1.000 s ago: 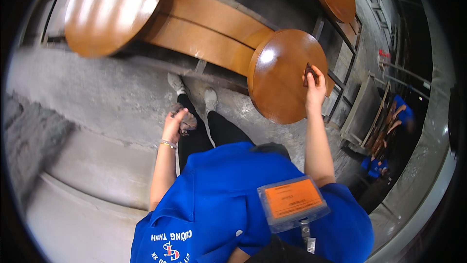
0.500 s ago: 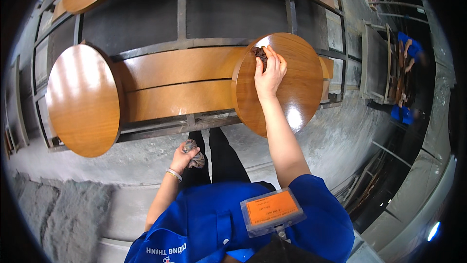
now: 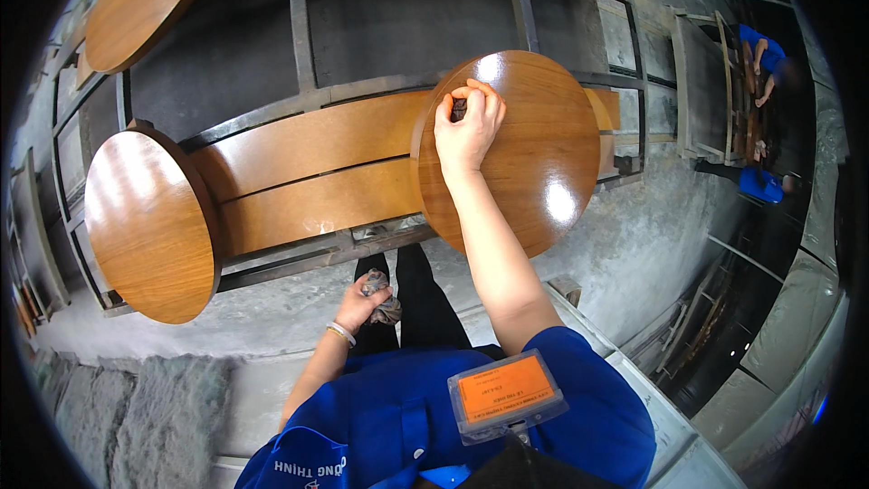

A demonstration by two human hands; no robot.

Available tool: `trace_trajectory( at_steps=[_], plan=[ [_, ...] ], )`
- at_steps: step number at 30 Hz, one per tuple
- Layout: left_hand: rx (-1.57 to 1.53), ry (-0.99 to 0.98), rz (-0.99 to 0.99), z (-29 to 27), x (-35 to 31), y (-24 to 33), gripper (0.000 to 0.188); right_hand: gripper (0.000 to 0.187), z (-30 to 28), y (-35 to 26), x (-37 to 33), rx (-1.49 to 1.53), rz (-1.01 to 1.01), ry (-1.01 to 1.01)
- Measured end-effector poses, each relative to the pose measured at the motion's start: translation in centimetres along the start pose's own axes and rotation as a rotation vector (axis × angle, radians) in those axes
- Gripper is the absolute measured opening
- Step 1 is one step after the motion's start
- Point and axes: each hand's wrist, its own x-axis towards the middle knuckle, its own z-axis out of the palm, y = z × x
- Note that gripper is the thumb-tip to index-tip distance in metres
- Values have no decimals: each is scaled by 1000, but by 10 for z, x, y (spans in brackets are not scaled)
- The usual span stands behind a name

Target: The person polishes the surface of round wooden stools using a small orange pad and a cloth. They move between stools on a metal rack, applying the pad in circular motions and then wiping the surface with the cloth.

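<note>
My right hand is closed round a dark, crumpled rag on the left part of a glossy round wooden top. Its fingers hide much of the rag. Low in front of my legs, my left hand grips a grey patterned rag, well apart from the wood. To the left lies a second round wooden top, its surface shining with reflected light. Both rounds rest over two long wooden boards that run between them.
A dark metal frame carries the boards. Further round tops sit along its far side. Grey fluffy material lies at lower left. Two people in blue are at the far right, beside a rack.
My right hand has shifted left and slightly nearer across the round top with the dark rag. The view has turned a little; my left hand still holds its rag.
</note>
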Motion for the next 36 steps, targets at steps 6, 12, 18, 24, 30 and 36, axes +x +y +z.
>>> trace_trajectory(
  at_steps=[6, 12, 18, 24, 30, 36],
  plan=[
    [0, 45, 16, -7, -12, -7, 50, 45, -26, -9, -2, -89, -131, -81],
    [-150, 83, 31, -33, -33, -16, 48, 47, -76, 19, 35, -104, -547, -644],
    [-230, 126, -18, -47, -38, -40, 46, 43, -58, 50, 49, 30, -727, -615],
    [-221, 110, -26, -33, -33, -43, 46, 24, -28, 83, 48, -6, -664, -460],
    [-199, 107, -10, -19, -31, -34, 40, 18, -26, 93, 72, -125, -28, 120],
    [-186, 89, -18, -8, -22, -26, 38, 11, 8, 63, 52, -56, -464, -253]
  ],
)
